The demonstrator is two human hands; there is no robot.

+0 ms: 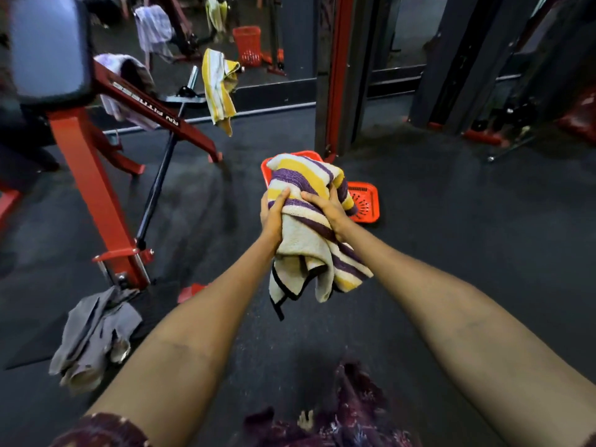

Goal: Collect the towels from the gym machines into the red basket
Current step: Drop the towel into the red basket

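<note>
Both hands hold a bunched towel (309,233) with purple, yellow and cream stripes in front of me. My left hand (274,214) grips its left side and my right hand (325,211) grips the top right. The towel hangs just above and in front of the red basket (364,201), which lies on the dark floor and is partly hidden by the cloth. A yellow and white towel (219,88) hangs from a bar at the back. A pale purple towel (125,88) is draped over the red machine (96,175). A grey towel (93,333) lies crumpled on the floor at left.
A mirror along the back wall reflects a second red basket (247,45) and towels. A red and black upright post (335,72) stands behind the basket. More machine frames (483,91) stand at the right. Dark rubber floor (451,221) spreads around.
</note>
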